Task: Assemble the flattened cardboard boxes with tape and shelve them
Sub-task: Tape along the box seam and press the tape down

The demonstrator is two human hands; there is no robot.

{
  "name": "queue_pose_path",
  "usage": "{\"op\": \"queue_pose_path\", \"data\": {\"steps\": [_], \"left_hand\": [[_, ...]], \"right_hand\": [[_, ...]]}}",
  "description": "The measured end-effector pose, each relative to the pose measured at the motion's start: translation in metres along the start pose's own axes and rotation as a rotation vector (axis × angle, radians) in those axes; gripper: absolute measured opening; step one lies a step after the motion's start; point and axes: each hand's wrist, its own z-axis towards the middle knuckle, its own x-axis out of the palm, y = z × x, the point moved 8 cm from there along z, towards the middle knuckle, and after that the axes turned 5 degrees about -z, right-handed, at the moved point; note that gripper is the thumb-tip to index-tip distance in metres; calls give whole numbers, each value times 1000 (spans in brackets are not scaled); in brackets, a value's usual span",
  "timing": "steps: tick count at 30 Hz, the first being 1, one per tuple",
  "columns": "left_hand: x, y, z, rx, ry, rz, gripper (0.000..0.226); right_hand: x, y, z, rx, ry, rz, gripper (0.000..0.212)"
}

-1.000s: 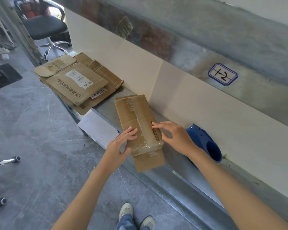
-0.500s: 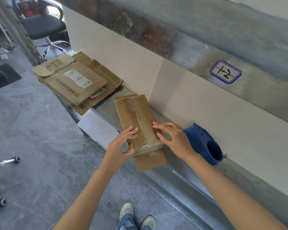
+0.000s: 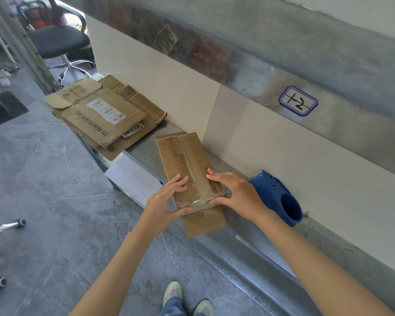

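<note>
Left hand [image 3: 167, 199] now around taped box [image 3: 185, 160]

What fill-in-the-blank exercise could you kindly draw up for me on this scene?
1. Both the left hand and the right hand hold the small box, whose seam is sealed with clear ____.
2. The plastic object beside the right hand is ____ in colour.
3. Beyond the flattened boxes stands a black swivel ____.
Missing words: tape; blue; chair.

Box [image 3: 187, 169] on shelf [image 3: 144, 153] (tape dispenser [image 3: 276, 197] right, flattened cardboard [image 3: 105, 115] left).
</note>
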Motion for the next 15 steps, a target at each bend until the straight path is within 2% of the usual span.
{"op": "queue_pose_path", "data": {"steps": [6,15], "left_hand": [[-2,3,1,-42,47,-3,57],[-2,-1,2,-55,68,1,59]], "right_hand": [[-3,-5,4,-11,165,-50,87],[-5,0,3,-41,124,-99,84]]}}
